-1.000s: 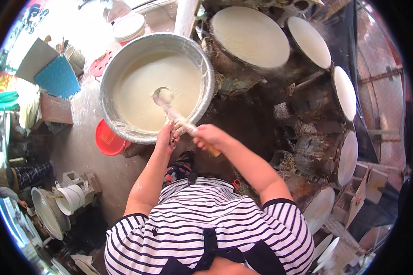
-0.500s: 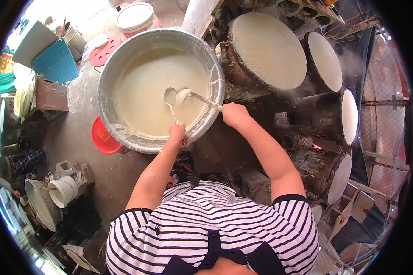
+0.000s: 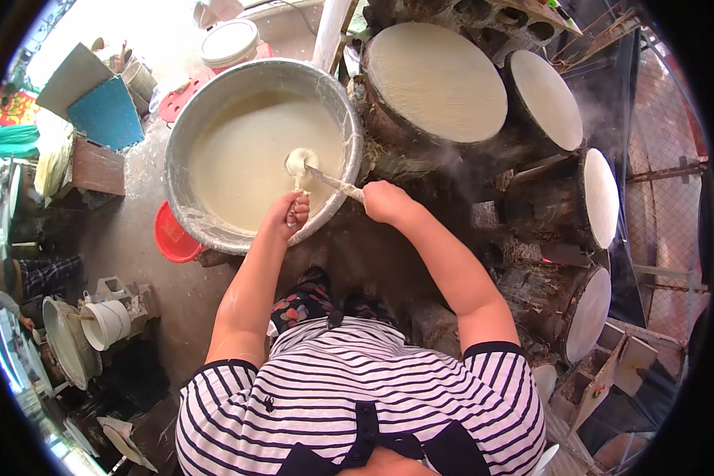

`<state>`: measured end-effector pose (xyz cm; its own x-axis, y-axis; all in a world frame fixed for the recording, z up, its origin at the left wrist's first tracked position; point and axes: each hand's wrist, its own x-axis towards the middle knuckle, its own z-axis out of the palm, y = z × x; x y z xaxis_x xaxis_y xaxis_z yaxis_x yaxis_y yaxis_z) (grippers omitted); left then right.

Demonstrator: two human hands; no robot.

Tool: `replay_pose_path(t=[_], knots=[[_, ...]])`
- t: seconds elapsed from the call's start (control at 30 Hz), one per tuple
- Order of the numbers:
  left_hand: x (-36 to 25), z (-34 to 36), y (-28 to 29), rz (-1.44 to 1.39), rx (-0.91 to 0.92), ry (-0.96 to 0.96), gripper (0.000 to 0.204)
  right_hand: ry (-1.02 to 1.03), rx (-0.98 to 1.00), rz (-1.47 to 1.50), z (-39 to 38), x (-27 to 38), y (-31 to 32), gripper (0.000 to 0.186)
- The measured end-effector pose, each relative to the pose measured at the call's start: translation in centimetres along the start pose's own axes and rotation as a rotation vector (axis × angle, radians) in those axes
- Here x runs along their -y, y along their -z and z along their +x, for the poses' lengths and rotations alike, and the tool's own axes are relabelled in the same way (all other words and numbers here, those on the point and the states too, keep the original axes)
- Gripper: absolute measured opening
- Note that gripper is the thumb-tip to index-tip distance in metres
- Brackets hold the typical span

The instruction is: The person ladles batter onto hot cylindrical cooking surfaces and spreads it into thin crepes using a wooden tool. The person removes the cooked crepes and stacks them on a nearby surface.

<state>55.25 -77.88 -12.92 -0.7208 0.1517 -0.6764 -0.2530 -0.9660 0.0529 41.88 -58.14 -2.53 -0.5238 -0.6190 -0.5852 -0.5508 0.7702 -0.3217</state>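
A large metal basin (image 3: 178,174) holds creamy pale batter (image 3: 246,151). My left hand (image 3: 289,213) is closed on a batter-coated ladle (image 3: 300,182) over the basin's near rim. My right hand (image 3: 383,201) grips the long handle of a scoop (image 3: 337,184) at the basin's right side. The two tool heads overlap above the batter, coated in it, so their shapes are hard to separate.
Several round drum-like stoves (image 3: 535,206) with pale tops and rising steam line the right side. A red tub (image 3: 174,238) sits beside the basin. Buckets (image 3: 105,324), boards (image 3: 103,111) and a lidded pail (image 3: 228,41) stand around. Another person (image 3: 20,282) is at the far left.
My right hand rose and moved right from low by the near rim, then shifted slightly left. My left hand has moved slightly up. The tool heads, side by side half a second ago, now overlap.
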Motion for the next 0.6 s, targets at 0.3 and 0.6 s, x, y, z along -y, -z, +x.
replay_pose_path(t=[0.3,0.6], knots=[[1.1,-16.8,-14.9,0.055,0.427,-0.291,0.021,0.303,-0.403,-0.212,-13.6,2.4,16.6,0.02],[1.0,-21.9,-13.5,0.398,0.133,-0.603,0.013,0.454,-1.008,-0.45,-13.9,-3.0,9.6,0.031]])
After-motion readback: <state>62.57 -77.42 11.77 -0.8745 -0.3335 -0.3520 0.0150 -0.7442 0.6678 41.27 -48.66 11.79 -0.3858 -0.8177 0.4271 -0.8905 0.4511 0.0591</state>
